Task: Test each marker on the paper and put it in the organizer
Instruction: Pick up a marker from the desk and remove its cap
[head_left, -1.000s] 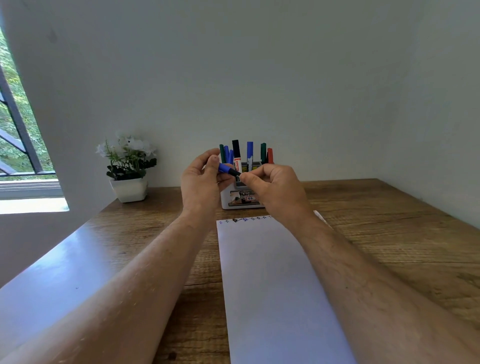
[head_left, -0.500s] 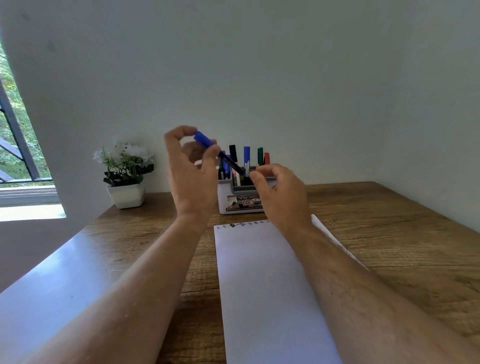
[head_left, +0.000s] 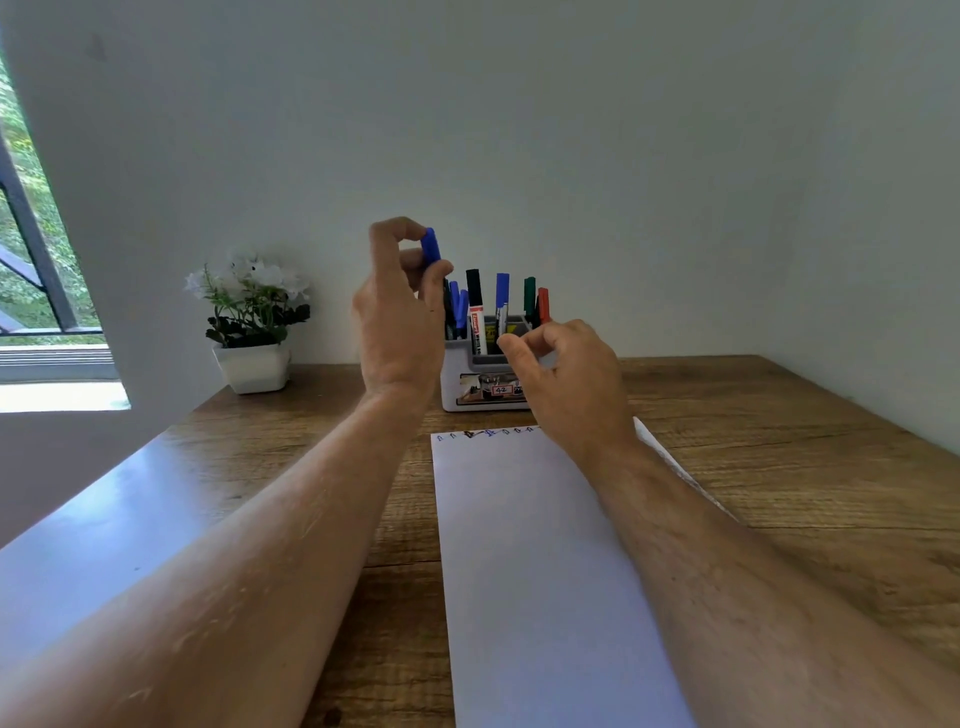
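Seen from a head-worn camera, looking forward and down across a wooden desk (head_left: 779, 467) set against a pale wall. Left hand (head_left: 397, 322) raised above the desk, pinching a blue-capped marker (head_left: 430, 245) between thumb and fingers, cap end up, held nearly upright right over the left edge of the organizer (head_left: 480, 384); lower part of the marker hidden behind the hand. Right hand (head_left: 571, 374) lower, in front of the organizer's right side, fingers loosely curled and thumb close to forefinger, gripping nothing visible. White organizer at the back of the desk, near the wall, already filled with upright markers: blue ones at left, a black-capped whiteboard marker (head_left: 475, 312), another blue marker (head_left: 502, 299), a green marker (head_left: 529, 299) and a red marker (head_left: 543, 305). Long white sheet of paper (head_left: 535, 571) laid lengthwise between the forearms, its far edge just in front of the organizer, bearing a row of small test scribbles (head_left: 485, 433). Potted white flowers (head_left: 249, 317) left of the organizer, beside a window (head_left: 31, 260).
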